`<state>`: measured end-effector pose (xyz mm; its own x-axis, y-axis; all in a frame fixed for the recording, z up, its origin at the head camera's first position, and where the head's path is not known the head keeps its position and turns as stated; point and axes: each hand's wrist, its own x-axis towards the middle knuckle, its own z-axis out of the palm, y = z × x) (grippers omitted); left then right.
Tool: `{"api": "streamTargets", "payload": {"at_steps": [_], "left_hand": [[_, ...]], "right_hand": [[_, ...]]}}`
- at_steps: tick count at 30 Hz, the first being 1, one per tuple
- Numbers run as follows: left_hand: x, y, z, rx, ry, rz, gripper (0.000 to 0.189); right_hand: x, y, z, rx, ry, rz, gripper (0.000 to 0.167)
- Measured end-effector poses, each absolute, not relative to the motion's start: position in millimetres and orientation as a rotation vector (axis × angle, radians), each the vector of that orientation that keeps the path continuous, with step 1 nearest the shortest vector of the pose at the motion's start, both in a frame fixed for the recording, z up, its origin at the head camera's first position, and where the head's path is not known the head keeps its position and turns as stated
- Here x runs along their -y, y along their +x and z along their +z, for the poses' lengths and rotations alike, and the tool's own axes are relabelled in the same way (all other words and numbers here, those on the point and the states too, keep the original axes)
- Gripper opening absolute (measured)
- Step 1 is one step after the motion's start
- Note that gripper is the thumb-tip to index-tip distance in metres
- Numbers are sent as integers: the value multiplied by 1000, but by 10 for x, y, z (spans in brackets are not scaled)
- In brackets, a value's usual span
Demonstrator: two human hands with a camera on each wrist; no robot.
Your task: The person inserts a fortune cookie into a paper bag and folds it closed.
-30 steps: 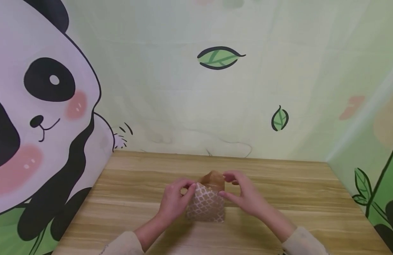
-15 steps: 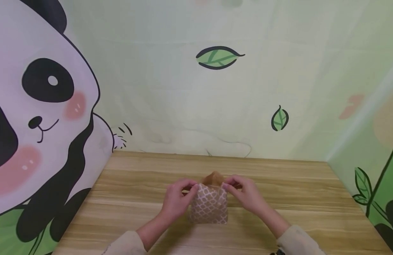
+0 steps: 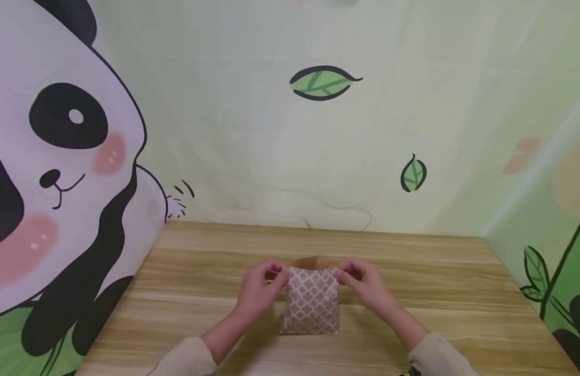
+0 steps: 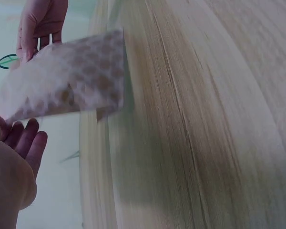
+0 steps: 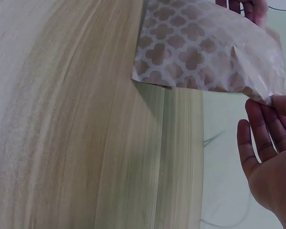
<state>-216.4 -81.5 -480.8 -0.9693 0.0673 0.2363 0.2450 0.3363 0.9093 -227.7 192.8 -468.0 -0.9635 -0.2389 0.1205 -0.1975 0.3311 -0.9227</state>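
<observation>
A brown paper bag (image 3: pixel 312 303) with a white lattice pattern stands upright at the middle of the wooden table, its patterned side facing me. My left hand (image 3: pixel 261 287) pinches the bag's upper left corner between thumb and fingers. At the upper right corner, my right hand (image 3: pixel 367 284) pinches it the same way. Plain brown paper (image 3: pixel 313 262) shows behind the top edge, between the two hands. In the right wrist view the patterned bag (image 5: pixel 190 52) looks creased near the right hand's thumb (image 5: pixel 282 104). The inside of the bag is hidden.
The wooden table (image 3: pixel 200 308) ends at a pale green cloth backdrop (image 3: pixel 252 130) with printed leaves. A large printed panda (image 3: pixel 83 156) covers the left side. A small dark object (image 3: pixel 412 372) shows at the right cuff.
My right hand has moved from the brown paper behind to the bag's upper right corner and now pinches it. The bag's front has been spread wider and flatter, hiding more of the brown paper.
</observation>
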Motion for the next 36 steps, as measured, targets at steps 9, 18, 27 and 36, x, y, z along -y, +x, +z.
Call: {"api": "streamTargets", "payload": {"at_steps": [9,18,27,36], "left_hand": [[816,-2246,-4840,2463,-410,-1795,9],[837,-2287,-4885,2451,-334,-1853,4],[836,-2348,-4936,2430,-467,-1907,16],[857,-2379,-4954,2405,-593,-2067,18]], "right_hand": [[-1940,-2275,-4747,-2555,-505,-1738,10],[-1937,-2288,-4803,-2479,-257,-1894,11],[-1966,-2291,-4870,-2450,-239,-1937,21],[-1974,-2277,-4892,-2409,-239,-1955,23]]}}
